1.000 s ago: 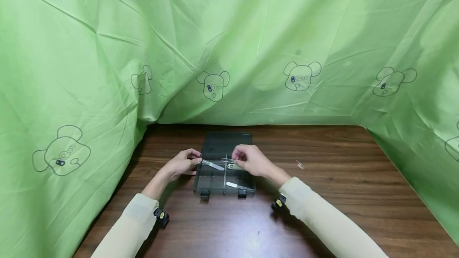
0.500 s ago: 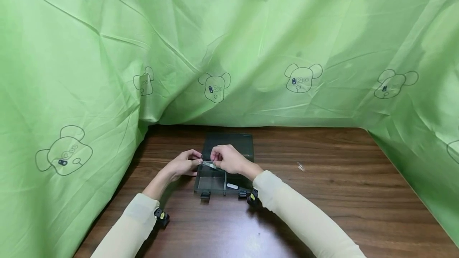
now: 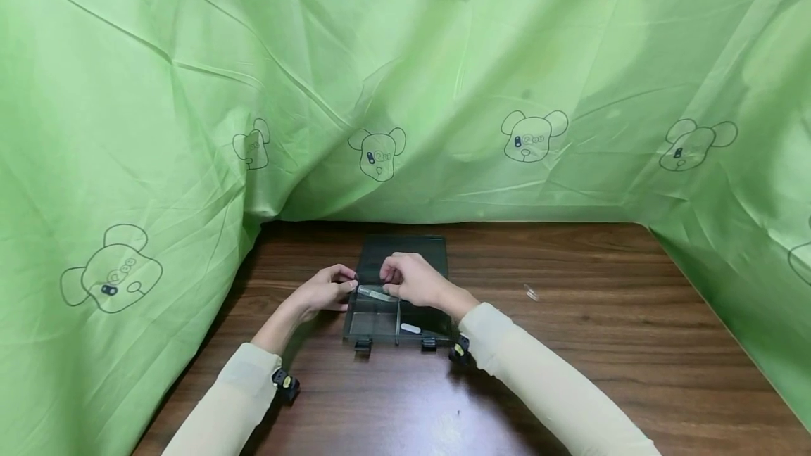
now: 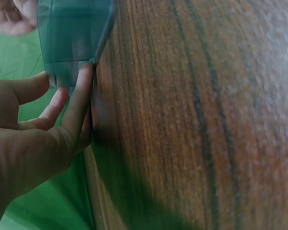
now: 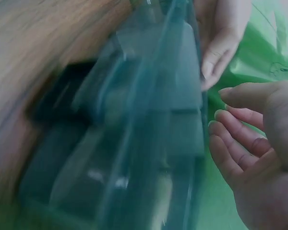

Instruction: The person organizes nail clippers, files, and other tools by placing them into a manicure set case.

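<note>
A clear smoke-tinted plastic compartment box [image 3: 372, 324] lies on the table, its lid [image 3: 374, 252] folded back. My left hand [image 3: 323, 292] holds the box's left end; in the left wrist view, the thumb is at the rim and a finger [image 4: 78, 103] lies along the end wall. Above the back compartments hovers my right hand [image 3: 415, 282]. Its fingers [image 5: 235, 129] are loosely bent, with nothing between them and the thumb. A slim pale strip [image 3: 376, 294] lies slantwise in the back left compartment. In the front right one is a small white round-ended piece [image 3: 410, 328]. The right hand hides the back right compartment.
Two black latches [image 3: 362, 345] stick out from the box's front edge. To the right, small clear slivers [image 3: 531, 293] lie on the brown wooden table [image 3: 602, 343]. A green curtain [image 3: 443, 90] with bear drawings hangs behind and at both sides.
The right hand pinched thin clear sticks over the back right compartment, moved left over the back left one, and now sits slightly back to the right without them. The left hand stayed put.
</note>
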Tool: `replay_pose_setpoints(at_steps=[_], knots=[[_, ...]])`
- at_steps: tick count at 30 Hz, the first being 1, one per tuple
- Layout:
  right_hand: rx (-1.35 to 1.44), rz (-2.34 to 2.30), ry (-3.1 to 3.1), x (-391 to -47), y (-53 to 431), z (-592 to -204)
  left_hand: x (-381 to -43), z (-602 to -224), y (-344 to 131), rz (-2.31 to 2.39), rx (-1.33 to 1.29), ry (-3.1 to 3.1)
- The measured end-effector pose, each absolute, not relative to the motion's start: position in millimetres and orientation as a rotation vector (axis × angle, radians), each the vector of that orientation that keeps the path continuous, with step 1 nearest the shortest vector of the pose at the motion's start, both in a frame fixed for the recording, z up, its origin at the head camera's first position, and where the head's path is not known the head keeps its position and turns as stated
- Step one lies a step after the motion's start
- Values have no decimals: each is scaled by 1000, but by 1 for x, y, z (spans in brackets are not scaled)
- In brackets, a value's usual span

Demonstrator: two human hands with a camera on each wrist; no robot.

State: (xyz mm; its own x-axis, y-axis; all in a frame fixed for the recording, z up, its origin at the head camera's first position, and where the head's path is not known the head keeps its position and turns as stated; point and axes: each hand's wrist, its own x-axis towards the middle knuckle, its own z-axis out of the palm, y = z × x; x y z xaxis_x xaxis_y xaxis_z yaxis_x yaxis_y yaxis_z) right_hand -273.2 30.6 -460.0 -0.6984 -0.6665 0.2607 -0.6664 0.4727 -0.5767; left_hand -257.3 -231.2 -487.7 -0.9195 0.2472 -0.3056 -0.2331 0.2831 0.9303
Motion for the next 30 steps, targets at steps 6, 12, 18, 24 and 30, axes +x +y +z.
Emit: replay_pose_setpoints(at_steps=[6,12,18,24,30], knots=[[-1235,-1098,2758,-267,87,-455,-258,-488,-232,1673,12,2171],[-1077,-1175,2823,-259,156,-458,-257,-488,-233,1676,12,2160],[-918,-1149,2944,-256,219,-466,-258,-488,-233,1676,27,2148],[-757,-1153,2996,-252,268,-476,-258,-488,-233,1675,44,2140],[-678,-1074,3028,-250,298,-492,-259,-489,-233,1679,34,2146]])
